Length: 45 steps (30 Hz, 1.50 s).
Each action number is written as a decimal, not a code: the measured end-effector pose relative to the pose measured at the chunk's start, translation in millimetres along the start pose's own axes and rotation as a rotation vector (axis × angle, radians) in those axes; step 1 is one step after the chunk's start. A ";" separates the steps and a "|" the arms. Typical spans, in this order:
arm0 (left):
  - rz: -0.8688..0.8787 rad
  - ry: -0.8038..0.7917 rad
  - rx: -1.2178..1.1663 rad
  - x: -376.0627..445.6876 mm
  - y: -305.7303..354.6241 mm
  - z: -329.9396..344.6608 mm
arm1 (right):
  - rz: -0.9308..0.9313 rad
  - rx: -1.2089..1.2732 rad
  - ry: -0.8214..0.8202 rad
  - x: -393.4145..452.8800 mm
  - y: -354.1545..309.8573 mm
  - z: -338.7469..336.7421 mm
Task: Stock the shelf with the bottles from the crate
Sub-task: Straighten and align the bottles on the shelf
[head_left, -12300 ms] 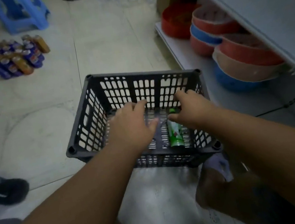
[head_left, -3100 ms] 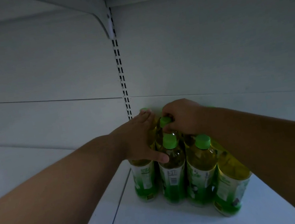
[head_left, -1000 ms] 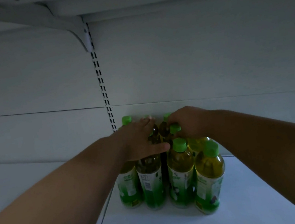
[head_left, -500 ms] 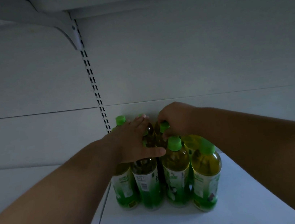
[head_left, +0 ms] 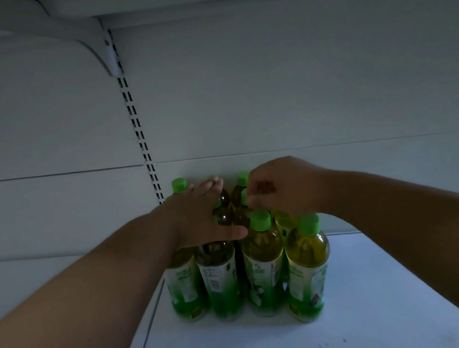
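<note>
Several green-capped tea bottles [head_left: 263, 269] with green labels stand upright in a tight cluster on the white shelf [head_left: 374, 309], against its back panel. My left hand [head_left: 199, 219] lies flat over the left bottles' tops, fingers stretched out and thumb pointing right, holding nothing. My right hand [head_left: 280, 187] is curled over the back middle of the cluster, its fingertips pinched at the green cap of a rear bottle [head_left: 243, 196]. The hands and the front row hide most of the rear bottles. The crate is out of view.
A slotted upright [head_left: 141, 139] runs down the back panel just left of the bottles, with a bracket [head_left: 101, 54] holding the shelf above. Bare shelf surface lies to the right of the cluster and in front of it.
Both hands stay on the bottle cluster almost where they were. My right fingers have shifted slightly off the rear cap, so more of it shows. The view drifted a little.
</note>
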State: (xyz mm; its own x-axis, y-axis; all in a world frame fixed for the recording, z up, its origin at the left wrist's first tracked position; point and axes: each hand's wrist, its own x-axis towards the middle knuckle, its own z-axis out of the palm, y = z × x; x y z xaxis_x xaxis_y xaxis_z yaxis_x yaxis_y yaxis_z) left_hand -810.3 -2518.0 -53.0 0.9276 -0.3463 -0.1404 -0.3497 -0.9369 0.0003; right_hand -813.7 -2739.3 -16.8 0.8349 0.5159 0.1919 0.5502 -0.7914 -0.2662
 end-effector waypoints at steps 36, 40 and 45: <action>-0.013 0.118 -0.252 -1.3 40.6 -29.0 | 0.220 -0.002 0.111 -26.4 48.8 -15.5; -0.091 0.117 -0.412 29.2 81.1 -26.3 | 0.213 -0.074 -0.079 -23.5 54.6 -6.6; -0.148 0.039 -0.258 48.7 88.2 -11.7 | 0.244 -0.051 -0.131 -18.2 56.3 6.1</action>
State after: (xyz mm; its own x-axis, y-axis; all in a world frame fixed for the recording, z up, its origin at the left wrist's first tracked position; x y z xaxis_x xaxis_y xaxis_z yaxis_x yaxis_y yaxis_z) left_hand -794.4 -2618.1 -48.2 0.9720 -0.2022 -0.1195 -0.1701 -0.9569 0.2353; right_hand -797.8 -2791.2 -41.1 0.9393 0.3431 0.0033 0.3338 -0.9114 -0.2409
